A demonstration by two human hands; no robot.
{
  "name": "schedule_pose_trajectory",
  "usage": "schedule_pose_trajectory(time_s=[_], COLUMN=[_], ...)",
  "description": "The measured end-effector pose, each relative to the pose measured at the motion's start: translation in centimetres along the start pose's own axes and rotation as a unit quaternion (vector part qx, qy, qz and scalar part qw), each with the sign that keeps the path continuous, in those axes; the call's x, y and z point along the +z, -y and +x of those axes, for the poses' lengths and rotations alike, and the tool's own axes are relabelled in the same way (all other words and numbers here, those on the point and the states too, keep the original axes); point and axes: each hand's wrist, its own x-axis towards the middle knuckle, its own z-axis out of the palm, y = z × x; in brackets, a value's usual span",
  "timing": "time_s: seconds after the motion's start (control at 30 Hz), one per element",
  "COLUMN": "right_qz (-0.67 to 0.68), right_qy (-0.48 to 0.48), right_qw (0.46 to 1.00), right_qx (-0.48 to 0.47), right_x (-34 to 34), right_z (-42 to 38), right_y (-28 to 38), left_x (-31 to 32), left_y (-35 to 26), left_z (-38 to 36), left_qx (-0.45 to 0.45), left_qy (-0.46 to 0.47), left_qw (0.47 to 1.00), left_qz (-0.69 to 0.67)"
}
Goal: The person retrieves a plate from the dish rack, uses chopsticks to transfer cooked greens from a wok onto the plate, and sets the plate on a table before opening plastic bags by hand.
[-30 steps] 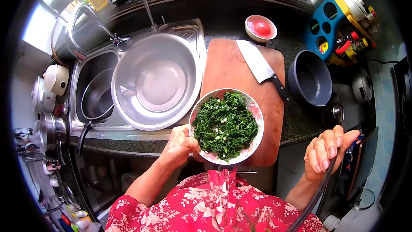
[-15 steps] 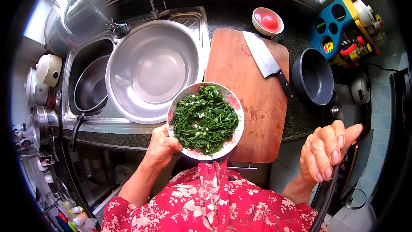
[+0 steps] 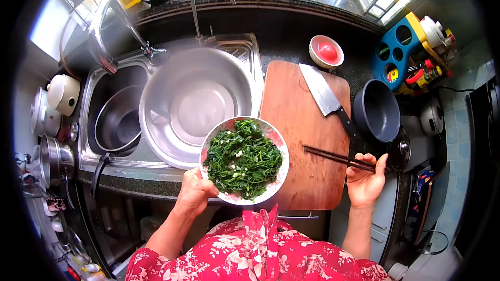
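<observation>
My left hand (image 3: 195,191) grips the rim of a pink-patterned white bowl (image 3: 281,172) at its lower left side. Chopped dark greens (image 3: 242,160) with small white bits fill the bowl, which hangs over the front edges of the metal basin and cutting board. My right hand (image 3: 366,178) is closed around a pair of dark chopsticks (image 3: 329,155), whose tips point left above the wooden cutting board (image 3: 306,187). A knife (image 3: 322,91) with a black handle lies across the board's upper right part.
A large metal basin (image 3: 200,109) rests over the sink, with a pan (image 3: 119,125) in the left bowl. Right of the board stand a dark pot (image 3: 377,110) and a glass lid (image 3: 400,148). Behind it is a small bowl (image 3: 314,52) holding something red. A blue rack (image 3: 394,47) holds bottles.
My right hand has moved left and up toward the board, and the chopsticks now show in it, pointing left. The view has tilted up a little. My left hand still holds the bowl.
</observation>
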Motion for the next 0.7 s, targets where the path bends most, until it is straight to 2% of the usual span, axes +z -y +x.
schedule_pose_trajectory(time_s=[0.13,0.17,0.2,0.27,0.33,0.43,0.67,0.7], right_qz=[0.004,-0.068,-0.064,-0.137,-0.142,-0.134,-0.14,-0.129], right_qy=[0.016,0.013,0.021,-0.004,0.026,0.021,0.132,0.202], right_qw=[0.999,0.995,0.995,0.983,0.981,0.986,0.978,0.969], right_qx=[-0.037,-0.077,-0.073,-0.121,-0.127,-0.1,-0.082,-0.062], right_x=[-2.5,-2.7,-2.9,-3.6,-3.8,-3.4,-2.1,-2.1], right_z=[1.6,1.9,2.2,2.8,3.6,4.7,8.4,9.1], right_y=[1.1,1.0,1.0,1.1,1.1,1.5,3.9,4.5], left_x=[0.7,0.6,0.4,0.7,0.7,2.2,4.6,4.6], left_y=[0.5,0.8,1.0,1.7,1.9,2.4,3.7,4.2], left_z=[-0.2,-0.2,-0.3,-0.4,-0.4,-1.1,-2.9,-3.0], left_qx=[0.033,0.044,0.056,0.072,0.081,0.112,0.155,0.169], left_qy=[-0.033,-0.035,-0.04,-0.053,-0.075,-0.098,-0.134,-0.134], left_qw=[0.999,0.998,0.997,0.995,0.992,0.987,0.971,0.968], left_qz=[-0.008,-0.016,-0.026,-0.039,-0.062,-0.066,-0.126,-0.13])
